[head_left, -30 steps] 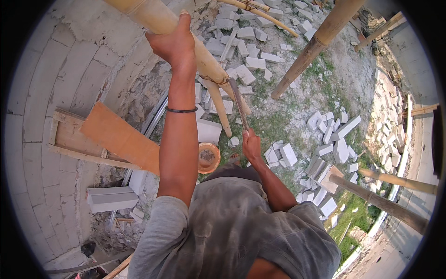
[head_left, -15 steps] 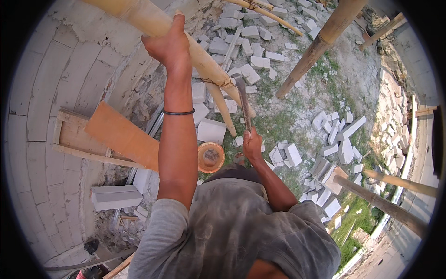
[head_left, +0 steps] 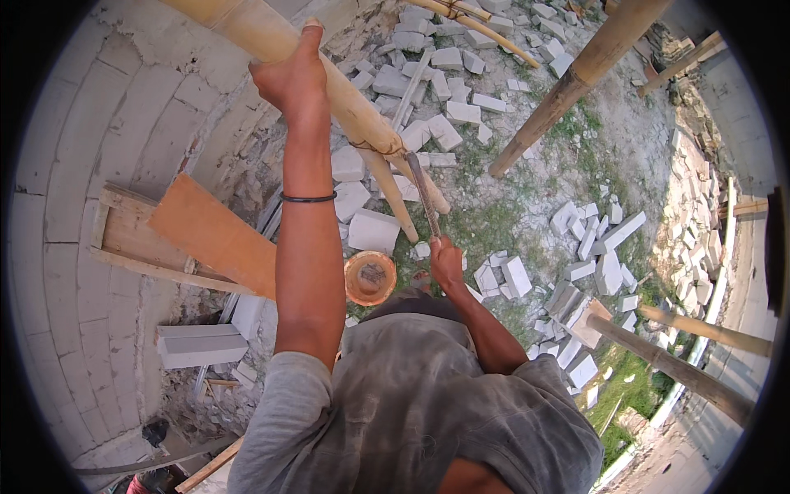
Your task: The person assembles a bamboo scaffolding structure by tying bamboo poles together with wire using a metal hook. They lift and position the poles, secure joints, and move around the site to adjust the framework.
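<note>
My left hand (head_left: 295, 81) is wrapped around a thick, pale bamboo pole (head_left: 355, 105) that slants down from the upper left. Its thumb lies along the top of the pole. My right hand (head_left: 447, 262) is closed on the lower end of a machete (head_left: 424, 196) with a long, dark, worn blade. The blade's far end meets the pole beside a dark tie (head_left: 374, 149). That tie binds a thinner bamboo piece (head_left: 390, 191) under the thick pole. Where the blade touches the bamboo, any cut is too small to make out.
An orange bucket (head_left: 369, 280) stands by my feet. White blocks (head_left: 374, 230) and rubble litter the grassy ground. Upright bamboo poles (head_left: 568, 95) rise on the right. A block wall (head_left: 70, 272) runs along the left, with an orange-brown board (head_left: 216, 235) against a wooden frame.
The machete's far end has swung left and down onto the bamboo at the tie. My right hand has dropped slightly; my left hand keeps its grip.
</note>
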`<state>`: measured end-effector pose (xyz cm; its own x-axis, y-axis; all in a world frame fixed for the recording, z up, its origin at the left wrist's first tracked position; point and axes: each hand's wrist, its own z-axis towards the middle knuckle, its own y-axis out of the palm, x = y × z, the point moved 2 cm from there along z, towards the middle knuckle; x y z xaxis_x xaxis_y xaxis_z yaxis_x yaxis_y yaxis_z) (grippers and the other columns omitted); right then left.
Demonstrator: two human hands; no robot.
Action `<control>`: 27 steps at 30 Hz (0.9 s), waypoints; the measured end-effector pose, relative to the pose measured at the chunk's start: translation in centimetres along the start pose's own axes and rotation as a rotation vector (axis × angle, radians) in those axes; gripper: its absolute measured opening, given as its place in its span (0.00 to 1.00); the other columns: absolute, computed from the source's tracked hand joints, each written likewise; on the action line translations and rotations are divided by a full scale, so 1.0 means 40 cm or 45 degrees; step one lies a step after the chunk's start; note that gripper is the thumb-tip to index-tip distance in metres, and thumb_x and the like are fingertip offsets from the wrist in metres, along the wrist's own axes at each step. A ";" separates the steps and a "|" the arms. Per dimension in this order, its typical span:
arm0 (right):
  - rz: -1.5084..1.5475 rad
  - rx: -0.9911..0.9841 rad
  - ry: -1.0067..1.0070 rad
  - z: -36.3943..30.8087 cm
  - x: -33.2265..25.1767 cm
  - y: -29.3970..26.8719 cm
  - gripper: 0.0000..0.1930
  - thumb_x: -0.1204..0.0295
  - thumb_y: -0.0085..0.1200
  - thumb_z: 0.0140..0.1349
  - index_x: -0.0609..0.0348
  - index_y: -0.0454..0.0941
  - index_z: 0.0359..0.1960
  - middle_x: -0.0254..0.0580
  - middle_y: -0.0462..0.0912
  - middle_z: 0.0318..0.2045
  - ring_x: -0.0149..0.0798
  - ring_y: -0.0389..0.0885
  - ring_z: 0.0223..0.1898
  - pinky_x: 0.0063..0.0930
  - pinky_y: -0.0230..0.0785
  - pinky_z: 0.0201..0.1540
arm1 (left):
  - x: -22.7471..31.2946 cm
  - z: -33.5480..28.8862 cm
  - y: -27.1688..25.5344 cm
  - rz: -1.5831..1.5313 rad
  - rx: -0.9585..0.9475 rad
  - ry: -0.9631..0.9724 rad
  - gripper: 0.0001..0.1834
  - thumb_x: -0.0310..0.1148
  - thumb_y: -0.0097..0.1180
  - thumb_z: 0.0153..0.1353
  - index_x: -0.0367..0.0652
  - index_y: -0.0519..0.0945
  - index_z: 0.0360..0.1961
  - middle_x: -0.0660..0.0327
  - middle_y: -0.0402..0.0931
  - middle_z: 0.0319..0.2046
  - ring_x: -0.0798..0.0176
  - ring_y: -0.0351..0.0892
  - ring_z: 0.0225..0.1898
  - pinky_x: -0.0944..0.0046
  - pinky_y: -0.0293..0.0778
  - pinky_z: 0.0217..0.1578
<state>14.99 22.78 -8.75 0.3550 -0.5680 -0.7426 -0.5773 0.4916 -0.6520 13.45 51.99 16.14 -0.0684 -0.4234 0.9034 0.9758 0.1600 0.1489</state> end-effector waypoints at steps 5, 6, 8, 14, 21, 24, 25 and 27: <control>0.278 0.287 -0.438 -0.011 -0.041 -0.141 0.15 0.63 0.43 0.67 0.64 0.70 0.32 0.55 0.72 0.16 0.58 0.74 0.19 0.43 0.63 0.21 | 0.026 -0.011 -0.005 0.076 -0.018 -0.030 0.34 0.37 0.73 0.39 0.24 0.69 0.41 0.43 0.77 0.35 0.50 0.80 0.37 0.56 0.73 0.45; 0.363 0.360 -0.577 -0.003 -0.059 -0.183 0.15 0.62 0.43 0.67 0.63 0.70 0.32 0.53 0.71 0.16 0.56 0.73 0.18 0.42 0.62 0.20 | 0.030 -0.012 -0.001 0.102 -0.006 -0.036 0.34 0.36 0.73 0.40 0.24 0.70 0.41 0.44 0.77 0.36 0.52 0.79 0.38 0.57 0.73 0.45; 0.903 0.456 -0.750 -0.002 -0.077 -0.196 0.16 0.61 0.43 0.68 0.61 0.69 0.30 0.48 0.71 0.18 0.51 0.70 0.15 0.36 0.61 0.20 | 0.037 -0.012 0.005 0.167 0.002 -0.012 0.32 0.35 0.73 0.41 0.24 0.71 0.42 0.46 0.77 0.39 0.54 0.78 0.40 0.59 0.72 0.45; -0.234 -0.029 0.152 -0.011 0.147 0.044 0.17 0.63 0.41 0.67 0.69 0.74 0.35 0.61 0.79 0.24 0.59 0.80 0.27 0.50 0.68 0.30 | 0.040 -0.006 -0.012 0.191 -0.010 -0.088 0.33 0.37 0.73 0.40 0.24 0.71 0.41 0.47 0.76 0.39 0.53 0.78 0.40 0.58 0.72 0.46; 0.514 0.292 -0.070 -0.006 0.153 -0.192 0.22 0.56 0.38 0.70 0.61 0.67 0.24 0.37 0.68 0.15 0.31 0.67 0.17 0.29 0.56 0.19 | 0.029 0.004 -0.055 -0.127 -0.207 0.023 0.26 0.32 0.69 0.45 0.30 0.71 0.43 0.51 0.76 0.36 0.58 0.78 0.37 0.61 0.74 0.39; 0.687 0.367 -0.516 -0.001 0.060 -0.232 0.23 0.54 0.36 0.70 0.60 0.66 0.23 0.35 0.66 0.14 0.29 0.65 0.16 0.27 0.56 0.19 | 0.016 -0.012 -0.091 -0.357 -0.457 -0.164 0.27 0.33 0.69 0.43 0.33 0.70 0.42 0.52 0.76 0.34 0.57 0.78 0.35 0.58 0.75 0.38; 0.735 0.372 -0.617 -0.006 0.043 -0.232 0.23 0.55 0.36 0.70 0.61 0.67 0.24 0.36 0.66 0.14 0.31 0.66 0.16 0.29 0.57 0.19 | 0.012 -0.018 -0.109 -0.412 -0.502 -0.205 0.26 0.32 0.68 0.44 0.35 0.70 0.42 0.52 0.76 0.34 0.58 0.78 0.35 0.57 0.75 0.37; 0.634 0.354 -0.612 -0.037 0.037 -0.214 0.23 0.54 0.37 0.69 0.61 0.68 0.24 0.38 0.66 0.13 0.35 0.67 0.14 0.31 0.57 0.19 | 0.003 -0.027 -0.146 -0.595 -0.636 -0.248 0.25 0.32 0.67 0.44 0.38 0.69 0.43 0.54 0.75 0.32 0.58 0.77 0.34 0.56 0.75 0.37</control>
<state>19.37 16.74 -4.04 0.4191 0.0854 -0.9039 -0.5691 0.8004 -0.1883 7.96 50.03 14.94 -0.4933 -0.1736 0.8524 0.8106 -0.4472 0.3781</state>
